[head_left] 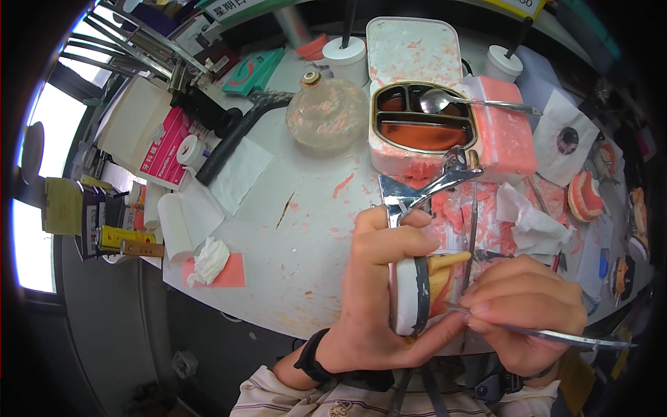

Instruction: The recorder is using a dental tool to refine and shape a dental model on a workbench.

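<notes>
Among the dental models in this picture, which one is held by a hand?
The cream model with a white, dark-banded base: the left hand grips it. The others, such as the pink-gummed model, lie unheld at the right.

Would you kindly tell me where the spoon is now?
In the head view's upper right, the spoon rests over the compartmented pot, its handle pointing right.
</notes>
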The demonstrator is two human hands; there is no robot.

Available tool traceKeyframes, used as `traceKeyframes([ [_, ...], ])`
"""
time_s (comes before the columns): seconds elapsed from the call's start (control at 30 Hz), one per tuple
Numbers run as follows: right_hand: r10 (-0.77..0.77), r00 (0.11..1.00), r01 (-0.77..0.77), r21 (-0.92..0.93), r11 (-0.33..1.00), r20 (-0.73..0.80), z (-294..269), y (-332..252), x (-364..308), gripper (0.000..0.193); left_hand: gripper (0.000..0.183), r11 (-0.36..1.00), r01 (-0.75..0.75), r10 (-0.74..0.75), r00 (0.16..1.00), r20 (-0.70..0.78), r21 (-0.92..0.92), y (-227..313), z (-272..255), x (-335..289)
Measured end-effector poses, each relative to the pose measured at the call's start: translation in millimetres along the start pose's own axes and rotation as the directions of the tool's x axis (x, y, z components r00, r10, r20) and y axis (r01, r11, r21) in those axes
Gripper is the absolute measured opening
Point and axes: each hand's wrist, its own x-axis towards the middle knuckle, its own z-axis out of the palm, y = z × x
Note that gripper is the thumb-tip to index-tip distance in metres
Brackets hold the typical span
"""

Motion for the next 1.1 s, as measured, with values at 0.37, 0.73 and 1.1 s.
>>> traceKeyframes([
  [0.37, 0.062, 0.991, -0.091, -0.256, 0.962, -0.119, 8.9, -13.7, -1.6, 0.009, 0.061, 0.995, -0.053, 0.051, 0.998, 0.028, 0.080, 1.1, 2.6, 6.0],
  [0.73, 0.437, 0.873, -0.255, 0.560, 0.788, -0.216, 8.9, -8.5, -9.1, 0.008, 0.072, 0.996, 0.020, -0.023, 0.999, 0.038, 0.089, 3.5, 1.4, 5.8],
  [1.1, 0.034, 0.999, -0.034, 0.032, 0.999, 0.001, -3.4, 1.6, 3.5, 0.018, 0.065, 0.997, 0.006, -0.013, 0.996, 0.092, 0.073, 2.2, -0.2, 6.6],
])
